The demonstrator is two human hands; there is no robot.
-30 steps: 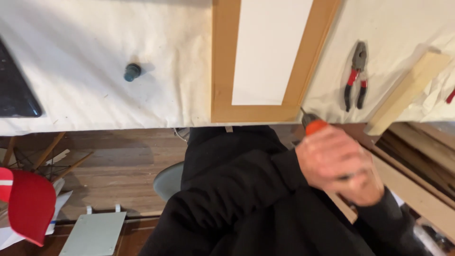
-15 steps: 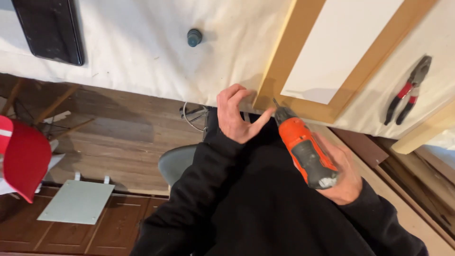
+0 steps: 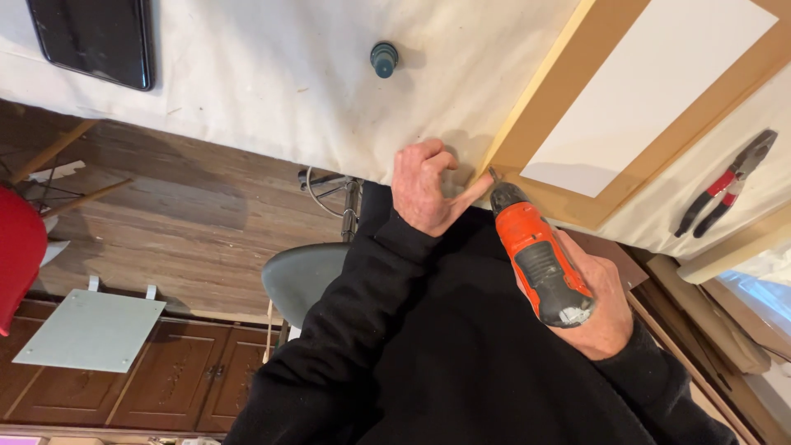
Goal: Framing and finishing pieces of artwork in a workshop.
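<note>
White cloth (image 3: 272, 99) covers the bench bearing a wooden frame (image 3: 568, 82). Right hand (image 3: 597, 309) fingers clamp an orange screwdriver (image 3: 540, 251), tip at the frame's corner. Left hand (image 3: 424, 189), fingers curled, thumb extended, touches that corner.

Driver tip at the corner of the frame, my finger beside it.

My right hand (image 3: 597, 309) wraps the orange and grey power screwdriver (image 3: 540, 255), whose tip meets the near corner of the wooden frame (image 3: 568, 78) with its white panel (image 3: 651, 86). My left hand (image 3: 428, 188) sits just left of that corner, fingers curled, the forefinger stretched out to touch the frame beside the tip. The frame lies on a table covered in a white cloth (image 3: 272, 91). Far on the cloth stands a small dark teal knob (image 3: 384, 59); at far left lies a black flat slab (image 3: 95, 37); at right lie red-handled pliers (image 3: 727, 183). Below me are a grey stool seat (image 3: 301, 272) and a wooden floor (image 3: 165, 222).
</note>
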